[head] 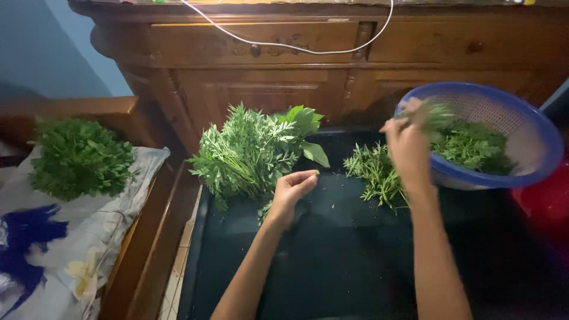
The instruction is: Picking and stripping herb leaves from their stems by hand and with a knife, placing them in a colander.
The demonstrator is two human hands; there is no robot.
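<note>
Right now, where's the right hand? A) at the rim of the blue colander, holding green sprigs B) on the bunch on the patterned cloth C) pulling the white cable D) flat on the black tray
A: the right hand is raised at the rim of the blue colander, with blurred green sprigs in its fingers.

- Head view: single camera, worn on the person's head, angled steeply down and forward over both forearms.
- Facing: toward a wooden cabinet (pixel 332 65) that closes the top of the frame; a dark tray (pixel 332 261) fills the lower middle.
- Nearness: close, at arm's reach; left hand (pixel 291 191) and right hand (pixel 408 145) sit mid-frame.
- Edges: patterned cloth (pixel 53 249) at the left margin, blue colander (pixel 533 139) cut by the right margin.
- Shared ground: none, only one view is present.
</note>
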